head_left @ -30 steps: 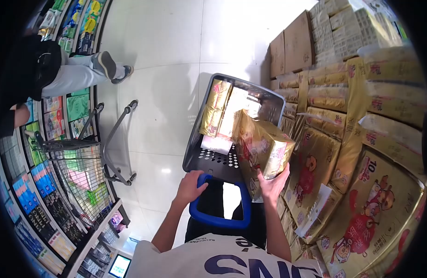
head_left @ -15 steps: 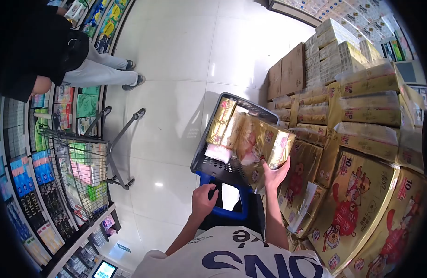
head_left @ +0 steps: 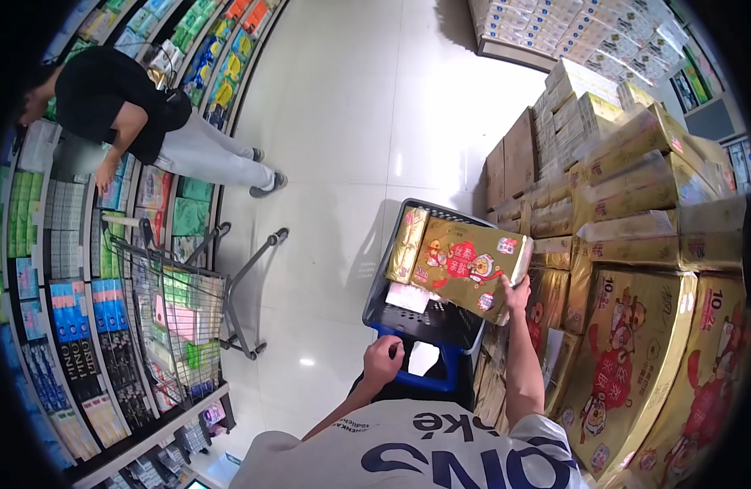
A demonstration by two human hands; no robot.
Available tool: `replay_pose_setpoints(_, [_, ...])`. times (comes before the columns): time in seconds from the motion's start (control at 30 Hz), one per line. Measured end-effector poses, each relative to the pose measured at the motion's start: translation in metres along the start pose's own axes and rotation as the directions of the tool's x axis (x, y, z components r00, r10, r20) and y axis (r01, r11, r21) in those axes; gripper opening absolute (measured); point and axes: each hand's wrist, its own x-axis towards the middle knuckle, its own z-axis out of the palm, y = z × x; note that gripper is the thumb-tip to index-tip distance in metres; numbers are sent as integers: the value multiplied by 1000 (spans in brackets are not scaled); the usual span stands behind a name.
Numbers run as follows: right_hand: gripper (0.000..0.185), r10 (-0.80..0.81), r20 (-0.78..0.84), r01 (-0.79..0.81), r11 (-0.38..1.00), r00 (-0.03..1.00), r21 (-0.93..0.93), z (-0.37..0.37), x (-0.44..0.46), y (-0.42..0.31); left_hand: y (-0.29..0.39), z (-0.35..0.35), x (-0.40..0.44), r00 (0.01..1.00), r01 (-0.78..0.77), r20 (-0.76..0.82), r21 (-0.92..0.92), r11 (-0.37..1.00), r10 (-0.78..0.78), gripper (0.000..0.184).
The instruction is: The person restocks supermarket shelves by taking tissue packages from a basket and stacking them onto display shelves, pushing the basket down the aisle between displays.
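Glossy pale floor (head_left: pixel 335 106), stuffed shelves (head_left: pixel 147 434) on the left. Gold pack (head_left: pixel 465 261) lies across the dark basket (head_left: pixel 453 326), right hand (head_left: pixel 516 295) fingers pinching its edge; left hand (head_left: pixel 384 360) fingers curled by the blue handle (head_left: pixel 451 367), can't tell if gripping.

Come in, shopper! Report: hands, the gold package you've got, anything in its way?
Right hand on gold package, at its right end. Left hand loosely curled by blue handle. Package over basket; possible snag: another gold pack at its left end.

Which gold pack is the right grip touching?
The large gold pack over the basket, with the right grip on its right end; the slim gold pack beside it and the stacked gold packs lack that contact.
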Motion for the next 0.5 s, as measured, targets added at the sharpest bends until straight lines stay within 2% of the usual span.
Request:
replay_pose_setpoints(0.03, [97, 83, -80, -92, 990, 993, -111, 1, -4, 6, 0, 0, -1, 1000, -8, 9, 17, 1000, 7, 7])
replay_pose_setpoints(0.07, [97, 80, -90, -89, 992, 993, -94, 0, -10, 13, 0, 1, -1, 1000, -18, 20, 32, 999, 17, 6])
replay_pose_setpoints(0.13, [98, -23, -3, 22, 994, 1000, -108, -2, -24, 21, -1, 1, -1, 999, -45, 22, 26, 999, 45, 7])
replay_pose_setpoints(0.17, [98, -27, -12, 26, 995, 1000, -93, -1, -32, 25, -2, 1, -2, 998, -52, 25, 17, 999, 51, 7])
replay_pose_setpoints(0.23, [96, 1, -111, -21, 984, 994, -175, 5, -52, 23, -5, 4, -3, 994, -105, -8, 23, 994, 106, 9])
replay_pose_setpoints(0.3, [89, -133, -273, 72, 972, 953, -222, 14, -84, 16, -5, 1, -3, 981, -174, 88, 27, 984, 171, 11])
replay_pose_setpoints(0.37, [74, -269, -234, 229, 956, 934, -186, 15, -122, 6, 2, -7, -1, 928, -326, 183, -19, 945, 324, 15])
replay_pose_setpoints(0.4, [63, -433, -303, 369, 896, 849, -248, 25, -138, 12, 3, -11, 0, 892, -372, 268, -24, 928, 364, 14])
replay_pose_setpoints(0.43, [51, -453, -200, 440, 891, 869, -109, 14, -168, -11, 3, -13, 0, 846, -416, 351, -34, 909, 401, 13])
replay_pose_setpoints(0.5, [37, -500, -67, 501, 865, 863, -9, 4, -219, -34, 5, -14, 1, 797, -439, 448, -33, 898, 406, 15])
